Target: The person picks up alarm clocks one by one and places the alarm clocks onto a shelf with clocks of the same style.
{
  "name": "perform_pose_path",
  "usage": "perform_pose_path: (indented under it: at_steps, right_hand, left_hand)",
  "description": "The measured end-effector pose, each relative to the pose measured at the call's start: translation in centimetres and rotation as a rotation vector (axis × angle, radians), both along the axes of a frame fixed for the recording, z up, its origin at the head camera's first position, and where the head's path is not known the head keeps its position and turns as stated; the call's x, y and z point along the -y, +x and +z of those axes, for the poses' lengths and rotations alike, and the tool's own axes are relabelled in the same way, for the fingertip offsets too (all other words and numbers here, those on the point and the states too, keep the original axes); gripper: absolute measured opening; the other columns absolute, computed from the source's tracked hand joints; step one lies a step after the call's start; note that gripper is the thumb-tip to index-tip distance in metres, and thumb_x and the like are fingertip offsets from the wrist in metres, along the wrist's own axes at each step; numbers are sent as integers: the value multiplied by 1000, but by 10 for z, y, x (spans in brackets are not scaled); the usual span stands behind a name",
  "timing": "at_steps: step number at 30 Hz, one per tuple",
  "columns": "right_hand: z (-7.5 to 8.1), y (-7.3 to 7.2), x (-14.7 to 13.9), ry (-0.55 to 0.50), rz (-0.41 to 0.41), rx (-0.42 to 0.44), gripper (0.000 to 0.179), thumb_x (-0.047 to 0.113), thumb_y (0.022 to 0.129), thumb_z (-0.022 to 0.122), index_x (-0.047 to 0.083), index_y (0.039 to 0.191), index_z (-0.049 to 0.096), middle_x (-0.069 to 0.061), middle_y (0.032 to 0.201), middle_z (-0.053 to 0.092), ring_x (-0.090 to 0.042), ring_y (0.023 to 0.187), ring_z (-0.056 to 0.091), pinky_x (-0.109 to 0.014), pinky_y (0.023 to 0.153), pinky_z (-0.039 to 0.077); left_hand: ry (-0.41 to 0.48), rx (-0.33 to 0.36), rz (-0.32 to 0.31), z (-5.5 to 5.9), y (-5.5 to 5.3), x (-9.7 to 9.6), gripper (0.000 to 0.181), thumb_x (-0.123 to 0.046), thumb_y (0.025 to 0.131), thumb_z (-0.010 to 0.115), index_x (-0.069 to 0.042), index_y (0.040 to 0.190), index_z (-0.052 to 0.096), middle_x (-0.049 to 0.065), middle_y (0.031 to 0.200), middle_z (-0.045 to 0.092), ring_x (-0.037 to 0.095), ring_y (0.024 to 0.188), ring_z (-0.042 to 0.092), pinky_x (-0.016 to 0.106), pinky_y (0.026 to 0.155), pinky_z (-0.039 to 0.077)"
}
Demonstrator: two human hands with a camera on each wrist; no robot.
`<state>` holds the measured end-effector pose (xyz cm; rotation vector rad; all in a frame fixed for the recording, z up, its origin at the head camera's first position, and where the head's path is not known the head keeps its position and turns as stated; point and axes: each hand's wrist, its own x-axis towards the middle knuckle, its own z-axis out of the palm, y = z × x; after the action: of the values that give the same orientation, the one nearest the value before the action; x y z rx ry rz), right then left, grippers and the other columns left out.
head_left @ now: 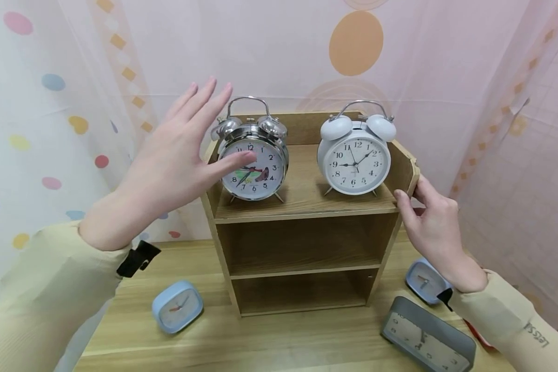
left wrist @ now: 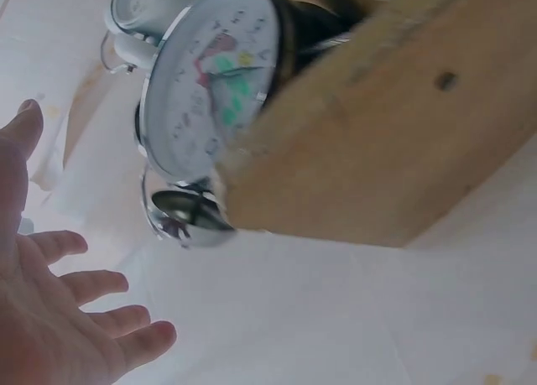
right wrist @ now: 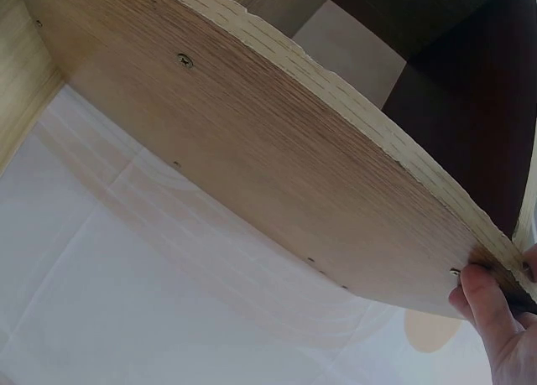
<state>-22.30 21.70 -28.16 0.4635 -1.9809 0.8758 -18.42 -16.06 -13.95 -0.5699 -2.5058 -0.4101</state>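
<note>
A small wooden shelf (head_left: 307, 213) stands on the table and bears two twin-bell alarm clocks on top. The silver alarm clock (head_left: 260, 181) is at the left, the white alarm clock (head_left: 357, 170) at the right. My left hand (head_left: 176, 150) is raised in front of the silver clock, fingers straight and spread; the left wrist view shows this hand (left wrist: 67, 318) apart from the clock (left wrist: 210, 83) and the shelf side (left wrist: 361, 158). My right hand (head_left: 432, 227) grips the edge of the shelf's right side panel, thumb in front; in the right wrist view its fingers (right wrist: 487, 305) press the panel's outer face.
On the wooden table (head_left: 279, 343), a light-blue clock (head_left: 177, 307) lies left of the shelf. To the right are another blue clock (head_left: 425, 281), a grey rectangular clock (head_left: 428, 336) and a partly hidden red object (head_left: 481, 336). A patterned curtain (head_left: 269, 46) hangs behind.
</note>
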Motion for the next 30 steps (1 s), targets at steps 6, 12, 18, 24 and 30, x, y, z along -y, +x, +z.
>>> perform_pose_path:
  at_steps: [6,12,18,24,30]
  right_hand:
    - [0,0,-1,3,-1,5,25,-4,97,67,-12,121,66,-31,106,77,38,103,49,8,71,42]
    - [0,0,-1,7,-1,8,24,-4,97,67,-12,120,66,-31,105,77,38,102,49,8,71,42]
    - [0,0,-1,14,-4,8,23,-4,97,66,-12,119,66,-30,104,78,38,102,48,8,70,42]
    - [0,0,-2,18,-16,6,21,-4,97,66,-12,117,66,-30,103,78,39,101,47,8,70,41]
    - [0,0,-2,20,-11,12,22,-4,97,66,-12,118,66,-30,104,78,39,101,48,8,71,41]
  left_hand:
    - [57,2,11,-12,4,24,95,-49,94,77,-28,169,22,3,179,14,34,168,9,64,133,13]
    - [86,-23,21,-25,6,49,94,-51,95,76,-24,169,24,6,178,17,33,168,10,62,134,11]
    - [142,-32,26,-38,12,72,95,-45,93,79,-19,168,27,9,178,20,36,167,14,63,134,10]
    - [157,-17,32,-47,16,86,95,-38,92,82,-17,168,28,13,177,21,40,166,16,63,134,11]
    - [167,-29,55,-57,18,98,95,-37,91,83,-15,167,30,17,175,26,45,163,21,67,132,14]
